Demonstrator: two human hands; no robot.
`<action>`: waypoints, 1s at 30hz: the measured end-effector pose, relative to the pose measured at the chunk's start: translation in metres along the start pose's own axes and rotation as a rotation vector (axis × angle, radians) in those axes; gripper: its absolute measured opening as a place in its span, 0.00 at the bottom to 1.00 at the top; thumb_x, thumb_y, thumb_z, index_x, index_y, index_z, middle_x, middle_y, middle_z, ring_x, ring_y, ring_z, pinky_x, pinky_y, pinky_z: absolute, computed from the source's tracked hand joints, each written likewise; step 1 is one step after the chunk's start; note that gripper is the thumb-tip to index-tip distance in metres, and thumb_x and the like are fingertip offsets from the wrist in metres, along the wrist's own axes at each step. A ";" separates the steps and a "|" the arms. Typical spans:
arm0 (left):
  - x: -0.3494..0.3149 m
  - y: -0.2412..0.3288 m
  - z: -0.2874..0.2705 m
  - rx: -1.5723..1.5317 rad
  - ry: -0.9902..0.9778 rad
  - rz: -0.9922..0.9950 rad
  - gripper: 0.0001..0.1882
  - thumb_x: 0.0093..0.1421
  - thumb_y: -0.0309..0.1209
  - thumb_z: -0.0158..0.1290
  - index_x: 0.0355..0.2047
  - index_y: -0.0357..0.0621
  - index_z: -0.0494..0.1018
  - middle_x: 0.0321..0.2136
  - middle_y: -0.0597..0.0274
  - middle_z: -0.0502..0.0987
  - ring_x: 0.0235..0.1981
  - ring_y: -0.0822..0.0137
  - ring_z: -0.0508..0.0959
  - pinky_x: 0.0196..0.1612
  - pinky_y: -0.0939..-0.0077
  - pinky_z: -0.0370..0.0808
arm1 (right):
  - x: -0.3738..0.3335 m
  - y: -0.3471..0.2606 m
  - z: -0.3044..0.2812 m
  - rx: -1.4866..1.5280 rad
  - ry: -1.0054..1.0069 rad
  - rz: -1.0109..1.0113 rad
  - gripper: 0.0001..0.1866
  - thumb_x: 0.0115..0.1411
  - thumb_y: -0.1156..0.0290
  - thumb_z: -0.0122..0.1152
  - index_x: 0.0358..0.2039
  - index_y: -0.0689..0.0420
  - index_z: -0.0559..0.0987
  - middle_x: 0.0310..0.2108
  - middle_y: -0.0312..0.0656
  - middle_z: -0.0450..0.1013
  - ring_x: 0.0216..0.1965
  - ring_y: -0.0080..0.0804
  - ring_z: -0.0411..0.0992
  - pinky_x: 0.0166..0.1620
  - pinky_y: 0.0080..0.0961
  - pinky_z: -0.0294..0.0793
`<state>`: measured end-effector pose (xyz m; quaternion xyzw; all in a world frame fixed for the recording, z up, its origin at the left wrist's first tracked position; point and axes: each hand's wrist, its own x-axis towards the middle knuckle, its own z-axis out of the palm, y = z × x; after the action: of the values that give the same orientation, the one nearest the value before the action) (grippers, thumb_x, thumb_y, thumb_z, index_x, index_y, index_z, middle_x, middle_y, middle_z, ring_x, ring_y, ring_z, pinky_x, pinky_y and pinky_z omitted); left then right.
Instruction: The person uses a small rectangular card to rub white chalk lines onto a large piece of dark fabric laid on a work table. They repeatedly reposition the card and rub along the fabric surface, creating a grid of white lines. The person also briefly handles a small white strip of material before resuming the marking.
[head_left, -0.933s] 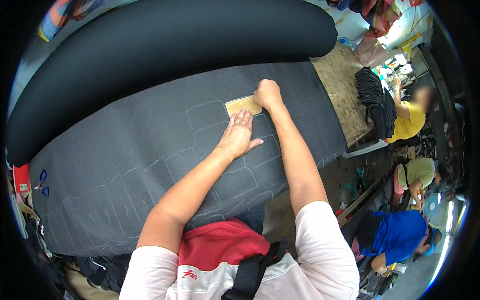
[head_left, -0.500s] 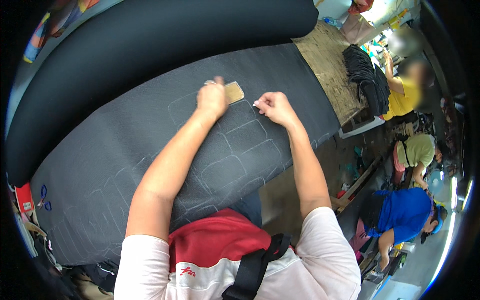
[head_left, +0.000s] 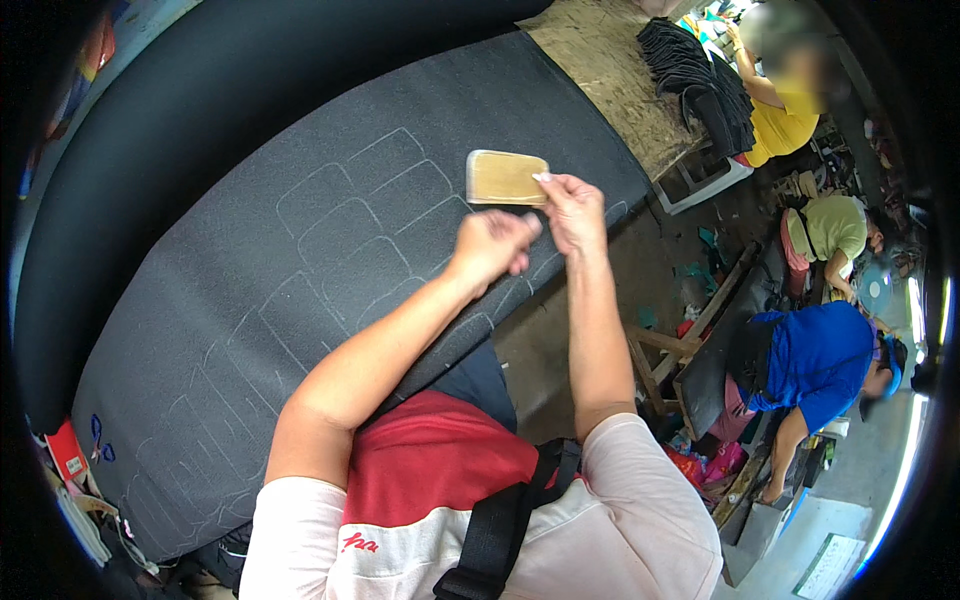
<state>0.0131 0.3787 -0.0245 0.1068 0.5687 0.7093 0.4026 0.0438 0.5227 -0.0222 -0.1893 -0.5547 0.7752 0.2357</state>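
A flat tan template (head_left: 503,180) with rounded corners and a pale rim is at the right part of a dark fabric sheet (head_left: 240,250). My right hand (head_left: 577,212) pinches its right end, with a small white piece of chalk (head_left: 541,177) showing at the fingertips. Just below the template, my left hand (head_left: 492,248) is apart from it, fingers curled and smeared by motion; whether anything is inside them is hidden. Rows of pale chalk outlines, rounded and four-sided, run across the fabric to the left of my hands.
A thick black roll (head_left: 130,190) lies along the far side. Blue-handled scissors (head_left: 100,440) rest at the left end. Beyond the fabric's right edge is a bare wooden tabletop (head_left: 590,50) with stacked black pieces (head_left: 695,80). Several people work on the right, one in a blue shirt (head_left: 815,355).
The template has moved right and turned, passing from my left hand to my right. My left hand has come off it and dropped nearer. The view has shifted.
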 end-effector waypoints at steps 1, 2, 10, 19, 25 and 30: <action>-0.009 -0.005 0.002 0.261 -0.063 0.022 0.14 0.56 0.36 0.59 0.23 0.36 0.74 0.16 0.63 0.74 0.16 0.75 0.74 0.17 0.84 0.70 | 0.004 -0.007 -0.018 -0.116 -0.053 0.009 0.05 0.54 0.76 0.62 0.27 0.64 0.78 0.24 0.38 0.75 0.24 0.20 0.71 0.30 0.16 0.71; -0.018 -0.010 0.002 0.518 -0.135 0.043 0.16 0.54 0.38 0.60 0.22 0.35 0.74 0.14 0.64 0.74 0.16 0.75 0.74 0.18 0.82 0.70 | 0.007 -0.014 -0.035 -0.227 -0.108 0.022 0.05 0.54 0.76 0.63 0.27 0.64 0.78 0.24 0.37 0.75 0.24 0.18 0.70 0.30 0.15 0.70; -0.059 -0.037 0.033 1.219 -0.320 0.901 0.18 0.50 0.36 0.58 0.38 0.37 0.74 0.40 0.50 0.75 0.47 0.53 0.72 0.51 0.63 0.69 | 0.010 -0.004 -0.080 -0.666 -0.300 0.082 0.05 0.54 0.75 0.63 0.27 0.64 0.77 0.23 0.33 0.74 0.26 0.14 0.69 0.30 0.12 0.69; -0.027 -0.056 0.046 1.568 -0.246 0.550 0.44 0.52 0.45 0.56 0.58 0.22 0.52 0.61 0.29 0.46 0.64 0.36 0.44 0.64 0.49 0.45 | 0.007 0.000 -0.071 -0.751 -0.208 -0.049 0.07 0.52 0.74 0.64 0.24 0.66 0.78 0.25 0.38 0.74 0.22 0.18 0.70 0.27 0.18 0.70; -0.030 -0.057 0.045 1.566 -0.190 0.567 0.45 0.52 0.46 0.56 0.57 0.21 0.52 0.60 0.28 0.49 0.63 0.36 0.45 0.64 0.49 0.46 | -0.002 -0.017 -0.050 -1.004 -0.174 -0.234 0.05 0.49 0.76 0.64 0.24 0.65 0.79 0.29 0.41 0.73 0.23 0.21 0.70 0.28 0.18 0.70; -0.029 -0.056 0.047 1.561 -0.244 0.483 0.43 0.52 0.46 0.55 0.56 0.21 0.55 0.56 0.31 0.56 0.61 0.39 0.52 0.64 0.49 0.46 | -0.015 -0.004 -0.006 -1.073 -0.403 -0.337 0.06 0.44 0.70 0.66 0.20 0.59 0.80 0.30 0.42 0.73 0.34 0.39 0.72 0.39 0.31 0.72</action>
<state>0.0854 0.3941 -0.0502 0.5514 0.8116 0.1604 0.1081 0.0602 0.5203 -0.0195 -0.0405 -0.9251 0.3592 0.1168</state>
